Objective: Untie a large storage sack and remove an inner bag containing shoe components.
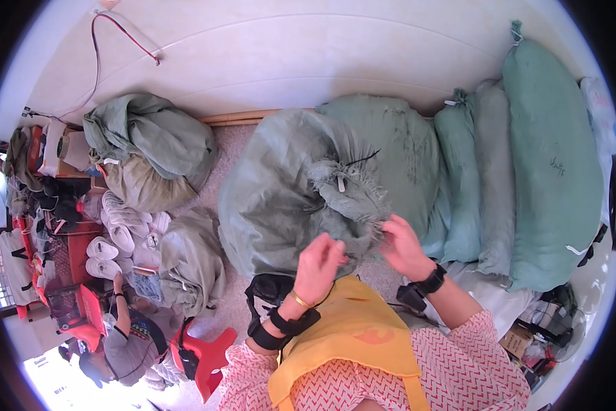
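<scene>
A big grey-green woven sack [267, 185] stands in front of me, its neck gathered and bunched, with a frayed rim. A dark tie end sticks out of the bunched neck, and a small white tag [341, 183] shows on it. My right hand [405, 250] is closed at the frayed rim, its fingertips pinching the loose edge. Just below the neck, my left hand [319, 269] is closed with curled fingers; what it grips, if anything, is hidden. Both wrists wear black bands.
Several full green sacks [555, 164] lean along the wall at right. More sacks [157, 144] lie at left, near white shoes [104, 257]. Another person [133, 342] reaches toward those shoes. A red plastic chair [208, 359] stands at lower left.
</scene>
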Demonstrator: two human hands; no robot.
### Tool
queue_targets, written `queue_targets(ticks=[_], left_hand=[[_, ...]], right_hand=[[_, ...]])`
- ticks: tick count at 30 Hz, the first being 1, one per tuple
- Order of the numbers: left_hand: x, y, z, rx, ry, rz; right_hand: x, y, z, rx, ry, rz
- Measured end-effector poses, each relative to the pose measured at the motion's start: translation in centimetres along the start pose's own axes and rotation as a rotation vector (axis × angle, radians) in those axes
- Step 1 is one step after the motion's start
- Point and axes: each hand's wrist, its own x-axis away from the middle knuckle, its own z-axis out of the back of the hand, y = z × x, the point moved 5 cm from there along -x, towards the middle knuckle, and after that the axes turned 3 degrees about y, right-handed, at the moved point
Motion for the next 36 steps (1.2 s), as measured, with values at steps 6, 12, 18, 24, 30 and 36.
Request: queue_targets(ticks=[6, 12, 18, 24, 30, 36], left_hand=[[-2.3, -4.6, 0.5, 0.031, 0.127, 0.353], [-2.7, -7.6, -2.1, -0.533, -0.116, -0.034], [-2.1, -12.1, -2.6, -0.524, -0.202, 0.079], [-1.5, -9.0, 2.1, 0.248, 0.265, 0.194], [1.3, -5.4, 0.9, 1.025, 0.055, 0.345], [3.4, -6.1, 0.0, 1.035, 0.057, 0.456]], right_hand=[[5.4, -1.4, -1.7, 0.678, -0.175, 0.389], [7.2, 2.0, -4.1, 0.171, -0.307, -0.136], [7.1, -0.1, -3.7, 0.201, -0.287, -0.124], [5.3, -4.3, 8.6, 0.248, -0.279, 0.298], [5.6, 3.9, 21.4, -0.112, 0.289, -0.160], [4.5, -1.2, 18.9, 1.145, 0.503, 0.557]])
